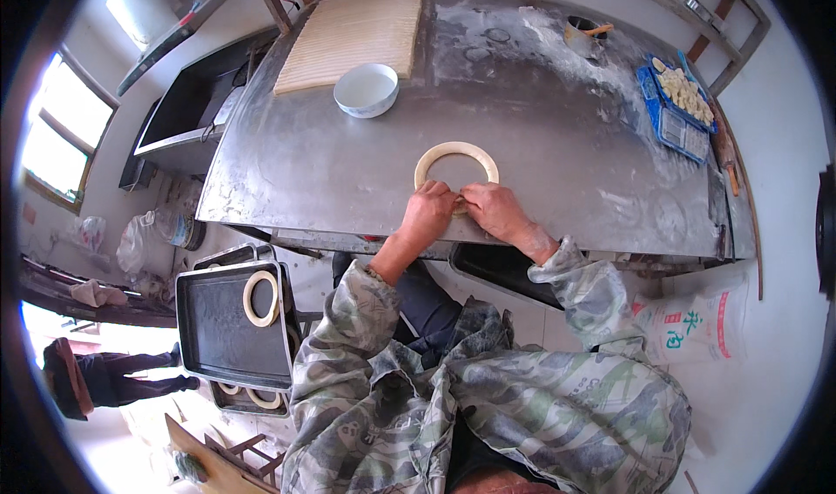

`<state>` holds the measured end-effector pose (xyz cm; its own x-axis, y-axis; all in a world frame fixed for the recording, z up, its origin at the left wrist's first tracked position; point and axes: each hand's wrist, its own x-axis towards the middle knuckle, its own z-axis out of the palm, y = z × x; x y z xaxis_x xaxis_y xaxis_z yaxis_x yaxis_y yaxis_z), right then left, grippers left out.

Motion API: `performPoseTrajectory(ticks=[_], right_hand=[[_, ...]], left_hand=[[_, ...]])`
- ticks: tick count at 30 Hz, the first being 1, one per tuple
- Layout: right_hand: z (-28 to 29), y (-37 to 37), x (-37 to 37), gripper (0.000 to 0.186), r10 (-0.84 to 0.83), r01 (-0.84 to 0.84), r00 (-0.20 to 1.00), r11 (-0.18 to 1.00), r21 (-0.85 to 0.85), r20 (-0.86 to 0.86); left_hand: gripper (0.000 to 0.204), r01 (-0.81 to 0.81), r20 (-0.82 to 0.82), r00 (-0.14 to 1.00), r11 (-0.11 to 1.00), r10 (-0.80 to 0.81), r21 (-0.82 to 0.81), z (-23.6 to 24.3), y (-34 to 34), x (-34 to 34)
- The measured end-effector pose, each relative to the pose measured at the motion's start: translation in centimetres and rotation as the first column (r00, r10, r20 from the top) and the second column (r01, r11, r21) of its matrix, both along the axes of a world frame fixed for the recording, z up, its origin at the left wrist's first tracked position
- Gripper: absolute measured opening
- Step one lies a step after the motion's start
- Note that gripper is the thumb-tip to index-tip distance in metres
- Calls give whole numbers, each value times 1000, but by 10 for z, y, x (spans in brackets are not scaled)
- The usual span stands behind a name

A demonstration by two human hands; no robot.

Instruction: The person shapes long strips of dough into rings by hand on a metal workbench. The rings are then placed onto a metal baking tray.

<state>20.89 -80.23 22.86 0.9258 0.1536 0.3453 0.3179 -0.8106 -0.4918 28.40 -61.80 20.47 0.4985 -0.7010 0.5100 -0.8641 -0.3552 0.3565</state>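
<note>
A ring of pale dough (455, 148) lies on the steel table (566, 172) in front of me. My left hand (431, 208) and my right hand (492, 206) meet at its near side, fingers closed on the dough where it joins; the fingertips partly hide that stretch. Beyond, to the left, stand a white bowl (366, 84) and a large sheet of dough cut in many strips (348, 37). Another dough ring (249, 299) rests in a dark baking tray (213, 328) below the table's left end, with more rings in the tray beneath.
At the back right are a metal pot (582, 39) with a wooden handle, dough pieces (685, 93) on a blue scale and a wooden rolling pin (727, 167). A white sack (688, 324) stands at lower right. Another person's legs (122, 381) show at far left.
</note>
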Motion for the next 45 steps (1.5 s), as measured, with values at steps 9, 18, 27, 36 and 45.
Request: performPoseTrajectory(ticks=[9, 18, 27, 36, 45], right_hand=[[6, 10, -2, 9, 26, -23, 997, 999, -35, 68], [-10, 6, 4, 13, 72, -44, 984, 985, -169, 162], [24, -16, 23, 39, -292, 286, 953, 955, 77, 86], [-16, -49, 76, 30, -456, 440, 880, 888, -132, -136], [97, -27, 25, 24, -166, 69, 938, 950, 305, 304]], left_hand=[[9, 62, 68, 996, 997, -65, 47, 8, 13, 7], [15, 99, 94, 990, 995, -101, 29, 11, 15, 12], [38, -401, -155, 859, 830, 487, 387, 35, 7, 47], [30, -481, -512, 677, 844, 529, 236, 47, -6, 59], [23, -313, -333, 920, 898, 206, -309, 112, 40, 17]])
